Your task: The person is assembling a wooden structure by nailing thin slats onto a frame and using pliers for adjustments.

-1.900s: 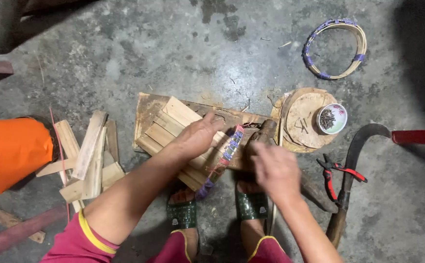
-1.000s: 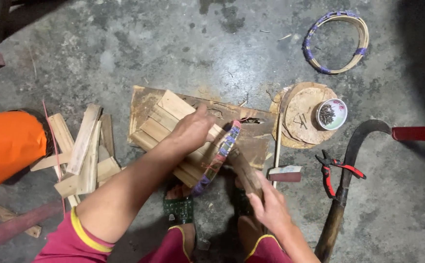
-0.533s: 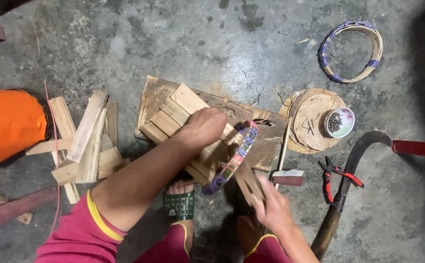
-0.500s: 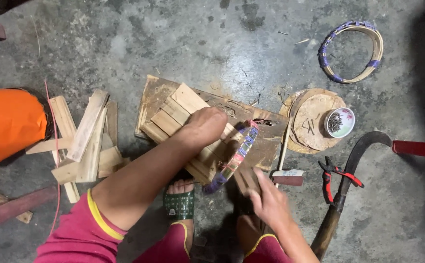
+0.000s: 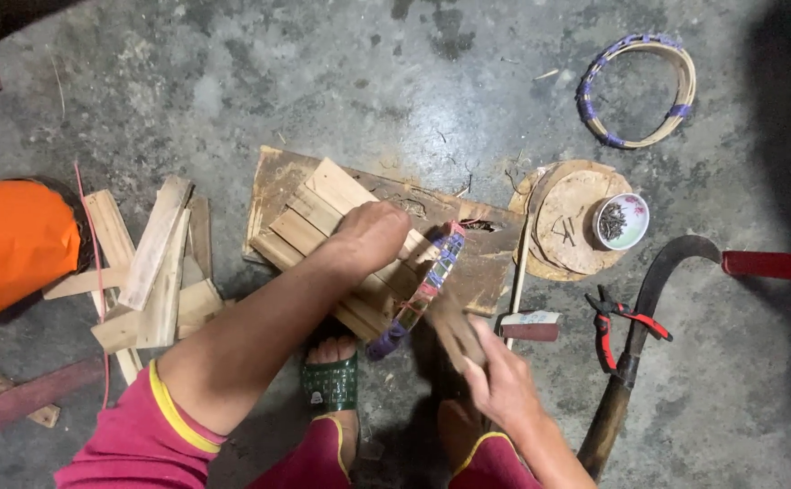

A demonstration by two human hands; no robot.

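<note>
My left hand [image 5: 373, 237] presses down on a row of flat wooden slats [image 5: 323, 217] set inside a hoop wrapped in purple tape [image 5: 427, 285], all lying on a worn board [image 5: 490, 267]. My right hand [image 5: 504, 385] grips one loose slat [image 5: 454, 330] and holds it against the hoop's near edge. A hammer [image 5: 527, 321] lies just right of that hand, its handle pointing away.
A pile of spare slats [image 5: 155, 267] lies left, beside an orange object [image 5: 6, 244]. Right are round wooden discs [image 5: 572, 222], a small bowl of nails [image 5: 621, 220], red-handled pliers [image 5: 613, 326], a curved sickle [image 5: 635, 335] and a second taped hoop [image 5: 635, 91]. My feet in sandals [image 5: 332, 380] are below.
My right hand let go of the hammer, which now lies on the floor, then took up a loose slat and brought it to the hoop. My left hand stayed on the slats.
</note>
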